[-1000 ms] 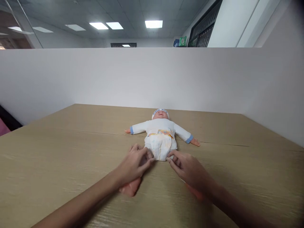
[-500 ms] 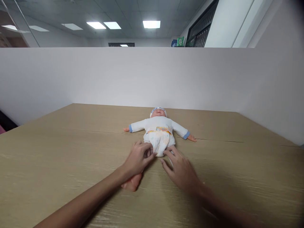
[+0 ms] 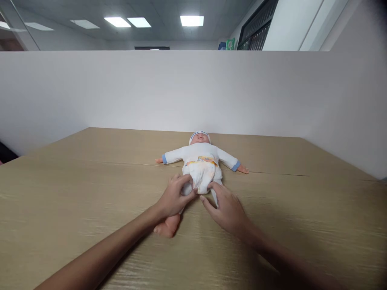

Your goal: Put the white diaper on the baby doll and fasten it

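A baby doll [image 3: 200,150] in a white long-sleeved top with blue cuffs lies on its back, arms spread, its head away from me. Around its hips is a white diaper [image 3: 202,174] with an orange printed waistband. My left hand [image 3: 175,195] rests over the leg on the left, thumb and forefinger apart at the diaper's leg edge. That leg's bare foot [image 3: 168,226] shows below my wrist. On the other side my right hand [image 3: 226,205] has its fingers apart, the forefinger at the diaper's edge. It hides most of the leg there.
The doll lies on a wide wooden tabletop [image 3: 121,177] with a thin seam running across it. A white partition [image 3: 151,88] stands behind the table, and another wall closes off the right side. Beyond the partition are ceiling lights and a green package [image 3: 230,44].
My left fingers have opened from a curl at the diaper's leg edge. My right hand has shifted slightly, fingers still apart. The whole view has moved a little, so the doll sits slightly higher.
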{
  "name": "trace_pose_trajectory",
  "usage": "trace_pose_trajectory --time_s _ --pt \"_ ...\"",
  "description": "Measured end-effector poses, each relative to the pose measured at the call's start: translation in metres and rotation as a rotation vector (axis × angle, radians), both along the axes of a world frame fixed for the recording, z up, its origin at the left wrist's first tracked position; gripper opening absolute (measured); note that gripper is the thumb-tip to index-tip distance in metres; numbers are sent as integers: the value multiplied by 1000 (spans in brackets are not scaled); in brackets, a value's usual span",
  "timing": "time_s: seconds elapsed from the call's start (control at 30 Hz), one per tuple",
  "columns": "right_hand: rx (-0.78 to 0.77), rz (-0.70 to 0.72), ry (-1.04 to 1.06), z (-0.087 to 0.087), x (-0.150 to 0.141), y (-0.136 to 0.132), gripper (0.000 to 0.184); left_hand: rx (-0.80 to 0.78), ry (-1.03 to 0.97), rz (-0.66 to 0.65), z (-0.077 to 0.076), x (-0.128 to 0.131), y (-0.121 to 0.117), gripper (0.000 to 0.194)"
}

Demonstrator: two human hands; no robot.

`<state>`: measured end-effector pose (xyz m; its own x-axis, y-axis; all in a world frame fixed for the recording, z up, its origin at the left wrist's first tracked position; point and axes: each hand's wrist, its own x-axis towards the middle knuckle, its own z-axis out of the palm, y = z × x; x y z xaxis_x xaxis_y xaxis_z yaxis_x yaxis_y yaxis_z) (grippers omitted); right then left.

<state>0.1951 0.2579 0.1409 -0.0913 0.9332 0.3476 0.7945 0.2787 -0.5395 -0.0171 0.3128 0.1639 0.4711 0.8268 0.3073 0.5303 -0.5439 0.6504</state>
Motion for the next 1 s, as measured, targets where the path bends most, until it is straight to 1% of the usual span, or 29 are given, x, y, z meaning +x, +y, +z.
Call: trace_pose_trajectory --time_s 0.1,0.2,0.3,0.37,0.47,0.53,0.6,0.7,0.77,0.83,0.93,1.0 --pt "-39 -62 23 -1 -1 3 24 -49 -64 42 -4 -1 2 23" --pt "-60 -112 117 -2 1 6 25 -121 -192 27 -12 -2 8 32" --pt "-56 -120 278 -2 7 9 31 -213 -351 5 -20 -3 15 44" --pt "-76 -126 356 0 14 11 36 -281 -433 17 -23 -3 18 51" --pt "-156 -111 393 6 23 10 36 -320 -472 71 -23 -3 16 56" --pt "-175 -83 376 10 27 9 32 -288 -420 96 -21 -4 14 51" --pt "-151 -67 316 11 29 8 29 -259 -317 104 -16 -5 11 44" --pt "-96 -41 191 9 26 9 25 -280 -216 72 -8 -5 9 43" --pt "-78 -13 142 6 23 9 25 -351 -238 30 -1 -4 9 47" --pt "-76 8 149 4 20 10 27 -463 -306 -4 7 -5 9 50" --pt "-80 -22 264 1 18 10 31 -684 -407 -57 18 -8 12 53" --pt "-102 -85 341 0 19 9 36 -783 -442 -90 22 -11 16 54"
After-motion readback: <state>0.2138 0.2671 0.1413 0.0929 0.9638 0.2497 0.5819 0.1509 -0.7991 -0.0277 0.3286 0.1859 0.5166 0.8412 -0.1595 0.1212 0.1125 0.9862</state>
